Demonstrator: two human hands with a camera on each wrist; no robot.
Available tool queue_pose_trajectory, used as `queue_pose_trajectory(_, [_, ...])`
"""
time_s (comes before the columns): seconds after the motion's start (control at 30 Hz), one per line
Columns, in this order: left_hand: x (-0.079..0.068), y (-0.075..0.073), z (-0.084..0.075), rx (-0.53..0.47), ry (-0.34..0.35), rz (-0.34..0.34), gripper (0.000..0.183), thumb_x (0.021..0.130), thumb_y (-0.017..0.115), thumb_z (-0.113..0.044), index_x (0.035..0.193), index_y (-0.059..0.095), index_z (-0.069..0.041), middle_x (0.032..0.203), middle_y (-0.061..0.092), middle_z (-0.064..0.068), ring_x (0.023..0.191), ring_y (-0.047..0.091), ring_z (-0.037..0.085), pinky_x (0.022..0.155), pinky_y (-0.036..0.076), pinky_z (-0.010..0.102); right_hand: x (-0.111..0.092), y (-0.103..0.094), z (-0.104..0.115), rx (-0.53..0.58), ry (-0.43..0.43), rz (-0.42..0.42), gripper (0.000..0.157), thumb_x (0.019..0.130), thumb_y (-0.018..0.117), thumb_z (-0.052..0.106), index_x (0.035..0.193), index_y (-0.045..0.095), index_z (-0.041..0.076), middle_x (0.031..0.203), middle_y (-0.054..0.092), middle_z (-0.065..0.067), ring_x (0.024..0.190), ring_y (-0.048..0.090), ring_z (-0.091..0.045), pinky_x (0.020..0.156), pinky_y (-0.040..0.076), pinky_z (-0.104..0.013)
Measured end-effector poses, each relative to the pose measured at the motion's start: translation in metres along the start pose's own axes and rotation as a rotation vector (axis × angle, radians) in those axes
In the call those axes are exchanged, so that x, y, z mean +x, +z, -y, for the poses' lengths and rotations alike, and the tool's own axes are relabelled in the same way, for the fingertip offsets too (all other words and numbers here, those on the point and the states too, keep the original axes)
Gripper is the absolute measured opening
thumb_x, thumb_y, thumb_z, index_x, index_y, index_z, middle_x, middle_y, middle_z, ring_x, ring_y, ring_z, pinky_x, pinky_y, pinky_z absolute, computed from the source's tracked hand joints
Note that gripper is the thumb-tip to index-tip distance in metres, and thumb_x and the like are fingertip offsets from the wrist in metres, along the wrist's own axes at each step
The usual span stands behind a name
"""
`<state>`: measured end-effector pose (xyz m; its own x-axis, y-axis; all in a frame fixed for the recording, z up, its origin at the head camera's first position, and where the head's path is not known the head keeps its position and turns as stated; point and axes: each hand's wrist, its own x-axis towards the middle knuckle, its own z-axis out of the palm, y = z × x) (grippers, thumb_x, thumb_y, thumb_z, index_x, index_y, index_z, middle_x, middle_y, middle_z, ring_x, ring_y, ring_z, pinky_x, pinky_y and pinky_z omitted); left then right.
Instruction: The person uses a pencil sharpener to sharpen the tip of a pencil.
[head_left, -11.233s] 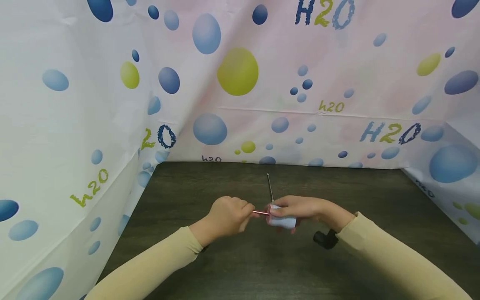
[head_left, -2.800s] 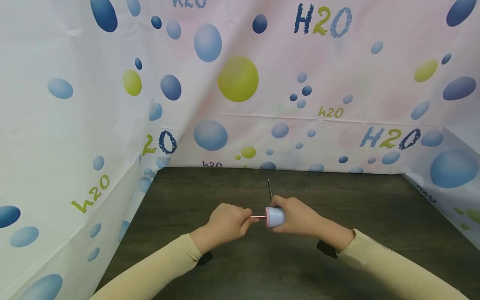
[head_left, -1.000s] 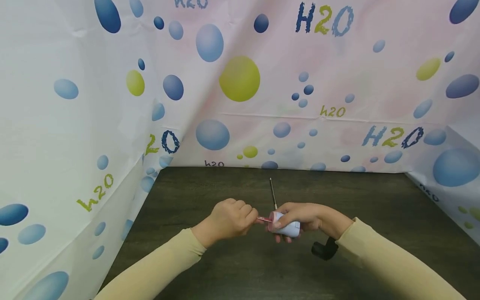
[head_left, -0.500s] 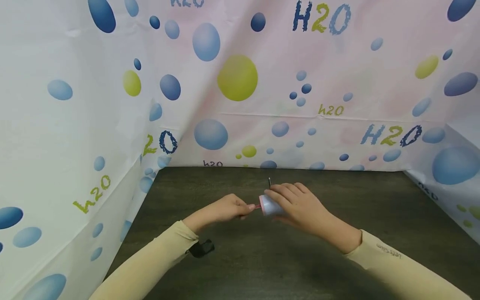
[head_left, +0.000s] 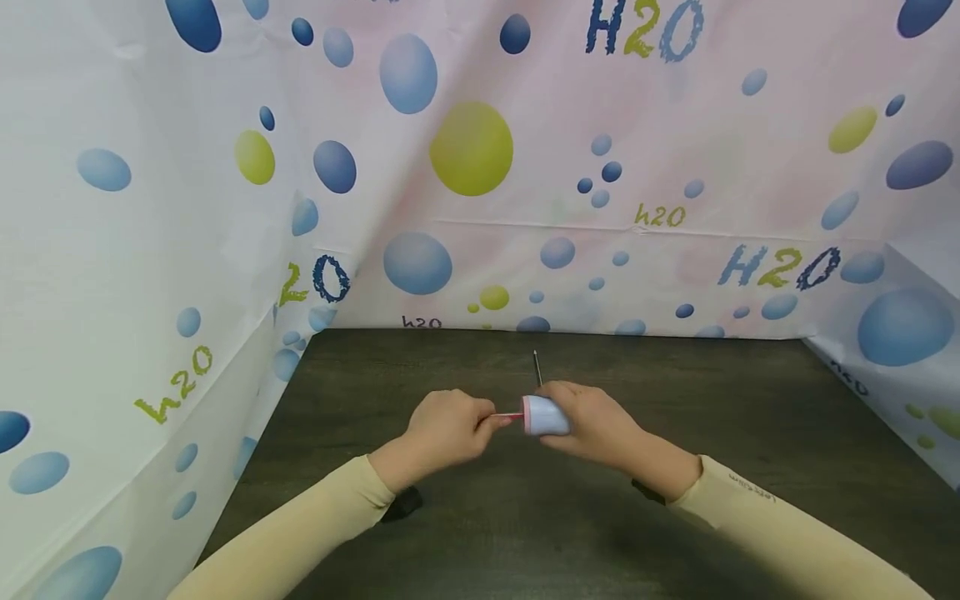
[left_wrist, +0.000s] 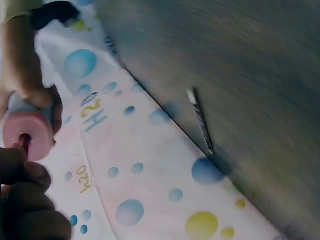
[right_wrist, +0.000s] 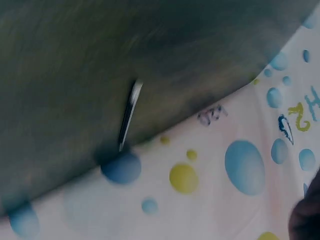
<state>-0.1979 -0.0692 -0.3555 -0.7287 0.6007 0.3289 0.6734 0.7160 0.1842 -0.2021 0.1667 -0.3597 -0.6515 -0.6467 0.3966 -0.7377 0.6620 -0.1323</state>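
In the head view my left hand (head_left: 447,427) pinches a thin red pencil (head_left: 510,415) between thumb and fingers. The pencil's far end sits in the hole of a pencil sharpener (head_left: 547,416), a pale blue-white cylinder with a pink end. My right hand (head_left: 600,427) grips the sharpener from the right, the back of the hand upward. Both hands are held above the table. From the left wrist, the pink face (left_wrist: 37,127) and its round hole show beside the left hand's curled fingers (left_wrist: 37,215). Only a dark bit of hand (right_wrist: 306,212) enters the right wrist view.
A slim silver-and-dark pen-like stick (head_left: 537,367) lies on the dark wooden table (head_left: 480,533) just beyond the hands, close to the back edge. White sheeting with coloured dots (head_left: 480,275) stands around the back and sides. Dark straps are partly visible at the wrists.
My right hand has rolled over on the sharpener, from thumb uppermost a second ago to back upward, and closed around it. My left wrist has turned also. The pencil stays in the hole.
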Motion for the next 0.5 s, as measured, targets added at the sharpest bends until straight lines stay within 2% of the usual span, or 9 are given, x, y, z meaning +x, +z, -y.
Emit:
queue_pose_trajectory(0.07, [-0.004, 0.003, 0.003, 0.206, 0.119, -0.141, 0.042, 0.091, 0.069, -0.036, 0.058, 0.049, -0.020, 0.046, 0.035, -0.010, 0.042, 0.021, 0.001, 0.044, 0.010, 0.019, 0.001, 0.000, 0.000, 0.177, 0.124, 0.112, 0.050, 0.075, 0.086, 0.026, 0.110, 0.061, 0.001, 0.091, 0.070, -0.008, 0.069, 0.061, -0.011, 0.061, 0.050, -0.025])
queue_pose_trajectory(0.13, [-0.005, 0.007, 0.007, 0.347, 0.231, -0.275, 0.040, 0.088, 0.073, -0.037, 0.059, 0.049, -0.020, 0.045, 0.037, -0.009, 0.041, 0.022, 0.002, 0.043, 0.010, 0.020, 0.004, -0.001, -0.002, 0.396, 0.248, 0.230, 0.049, 0.078, 0.083, 0.031, 0.110, 0.062, 0.000, 0.086, 0.068, -0.004, 0.067, 0.056, -0.008, 0.057, 0.047, -0.023])
queue_pose_trajectory(0.23, [-0.003, 0.013, 0.013, 0.442, 0.393, -0.445, 0.040, 0.094, 0.065, -0.034, 0.061, 0.049, -0.019, 0.045, 0.040, -0.009, 0.039, 0.029, 0.002, 0.039, 0.018, 0.020, 0.006, -0.005, -0.010, 0.870, 0.412, 0.466, 0.040, 0.085, 0.074, 0.032, 0.106, 0.063, 0.000, 0.077, 0.061, 0.000, 0.058, 0.048, -0.005, 0.051, 0.040, -0.021])
queue_pose_trajectory(0.3, [-0.001, 0.017, 0.016, 0.477, 0.489, -0.537, 0.043, 0.101, 0.053, -0.033, 0.061, 0.048, -0.019, 0.046, 0.040, -0.009, 0.038, 0.033, 0.003, 0.038, 0.024, 0.020, 0.007, -0.007, -0.015, 1.190, 0.528, 0.659, 0.032, 0.090, 0.066, 0.033, 0.102, 0.063, 0.003, 0.072, 0.058, 0.004, 0.052, 0.043, -0.002, 0.048, 0.036, -0.018])
queue_pose_trajectory(0.33, [0.000, 0.018, 0.018, 0.492, 0.529, -0.578, 0.045, 0.104, 0.046, -0.033, 0.061, 0.048, -0.018, 0.047, 0.040, -0.009, 0.038, 0.035, 0.004, 0.038, 0.027, 0.021, 0.007, -0.008, -0.017, 1.312, 0.584, 0.753, 0.029, 0.092, 0.062, 0.034, 0.100, 0.063, 0.006, 0.071, 0.057, 0.005, 0.050, 0.041, -0.001, 0.047, 0.033, -0.017])
queue_pose_trajectory(0.4, [0.002, 0.019, 0.020, 0.510, 0.585, -0.629, 0.049, 0.107, 0.035, -0.030, 0.061, 0.047, -0.018, 0.047, 0.040, -0.009, 0.039, 0.034, 0.004, 0.039, 0.028, 0.021, 0.007, -0.009, -0.020, 1.444, 0.644, 0.896, 0.029, 0.095, 0.056, 0.037, 0.101, 0.062, 0.009, 0.071, 0.060, 0.007, 0.048, 0.039, 0.002, 0.047, 0.032, -0.016])
queue_pose_trajectory(0.43, [0.003, 0.019, 0.021, 0.517, 0.597, -0.639, 0.050, 0.107, 0.033, -0.030, 0.061, 0.048, -0.018, 0.047, 0.040, -0.009, 0.040, 0.034, 0.004, 0.039, 0.028, 0.021, 0.007, -0.009, -0.021, 1.452, 0.646, 0.928, 0.032, 0.096, 0.055, 0.040, 0.102, 0.062, 0.009, 0.073, 0.061, 0.007, 0.048, 0.040, 0.003, 0.047, 0.032, -0.015])
queue_pose_trajectory(0.5, [0.004, 0.018, 0.024, 0.515, 0.585, -0.618, 0.048, 0.106, 0.036, -0.030, 0.061, 0.048, -0.018, 0.047, 0.040, -0.009, 0.040, 0.034, 0.005, 0.039, 0.028, 0.021, 0.008, -0.009, -0.020, 1.405, 0.624, 0.899, 0.045, 0.098, 0.052, 0.048, 0.112, 0.060, 0.006, 0.082, 0.066, 0.004, 0.053, 0.049, 0.000, 0.049, 0.035, -0.016])
